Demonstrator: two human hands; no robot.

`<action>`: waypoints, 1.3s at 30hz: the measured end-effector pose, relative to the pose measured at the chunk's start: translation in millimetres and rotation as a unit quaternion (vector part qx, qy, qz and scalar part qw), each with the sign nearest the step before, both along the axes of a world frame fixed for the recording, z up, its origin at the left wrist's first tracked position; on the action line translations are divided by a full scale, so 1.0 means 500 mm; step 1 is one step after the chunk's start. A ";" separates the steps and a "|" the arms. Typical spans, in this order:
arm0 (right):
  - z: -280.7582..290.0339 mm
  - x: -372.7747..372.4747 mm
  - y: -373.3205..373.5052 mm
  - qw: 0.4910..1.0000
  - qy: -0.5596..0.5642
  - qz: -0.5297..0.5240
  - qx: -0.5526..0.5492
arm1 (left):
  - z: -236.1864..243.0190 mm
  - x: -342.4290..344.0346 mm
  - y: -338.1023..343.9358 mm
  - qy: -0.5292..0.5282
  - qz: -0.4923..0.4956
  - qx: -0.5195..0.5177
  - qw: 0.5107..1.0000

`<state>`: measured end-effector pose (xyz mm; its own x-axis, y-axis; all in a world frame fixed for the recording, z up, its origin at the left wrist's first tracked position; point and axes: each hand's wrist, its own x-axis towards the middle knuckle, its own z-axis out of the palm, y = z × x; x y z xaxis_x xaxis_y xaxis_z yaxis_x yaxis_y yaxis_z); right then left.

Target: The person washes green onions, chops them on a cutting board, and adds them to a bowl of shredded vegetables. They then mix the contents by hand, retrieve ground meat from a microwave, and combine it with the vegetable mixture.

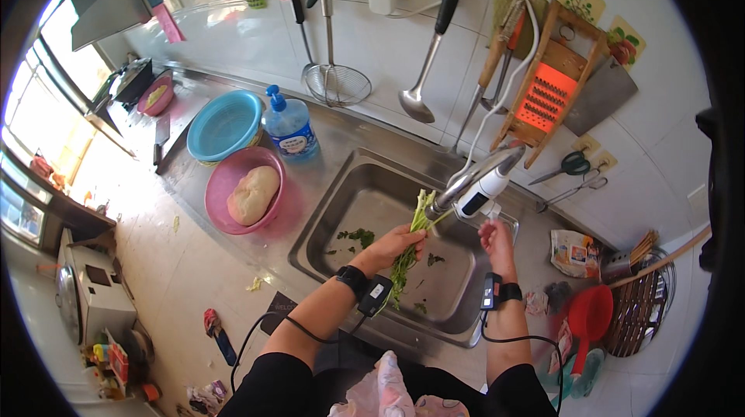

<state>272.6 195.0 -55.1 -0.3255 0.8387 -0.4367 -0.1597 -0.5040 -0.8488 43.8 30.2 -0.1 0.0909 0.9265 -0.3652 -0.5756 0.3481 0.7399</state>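
My left hand [400,244] is closed around a bunch of leafy green stems [421,207], held over the steel sink [309,238] beside the tap spout [441,203]. Its leaves hang down into the basin, where loose leaf scraps [361,237] lie. My right hand [497,240] is raised just under the white tap body [485,188], fingers curled; whether they grip part of it is unclear. Both wrists wear black straps with cabled devices.
Left of the sink stand a pink bowl [221,215] with dough [252,196], a blue basin [203,130] and a soap bottle [291,141]. Utensils, a grater [547,99] and scissors [574,165] hang on the wall. A red ladle [588,308] and woven tray [648,308] are at the right.
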 end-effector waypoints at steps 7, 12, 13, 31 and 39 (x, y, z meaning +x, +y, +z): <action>-0.104 0.033 -0.150 0.980 -0.164 0.115 0.008 | -0.006 -0.042 -0.012 -0.122 0.081 0.061 0.987; -0.133 0.077 -0.208 0.969 -0.166 0.184 -0.021 | -0.055 -0.093 -0.008 0.398 -0.026 0.004 0.917; -0.136 0.087 -0.218 0.967 -0.178 0.179 -0.038 | -0.063 -0.094 -0.015 0.405 -0.004 -0.005 0.914; -0.106 0.074 -0.026 1.000 0.002 -0.005 -0.015 | 0.025 -0.118 -0.141 0.322 0.100 -0.056 0.940; 0.031 -0.001 -0.013 0.981 0.163 -0.066 -0.080 | 0.059 -0.072 -0.134 0.244 0.166 0.162 0.942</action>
<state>271.9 188.6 -39.8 -0.3626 0.8119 -0.4575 -0.4819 -0.5835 -0.6537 8.0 -36.6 29.2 -0.3293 0.9441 0.0175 -0.1779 -0.0802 0.9808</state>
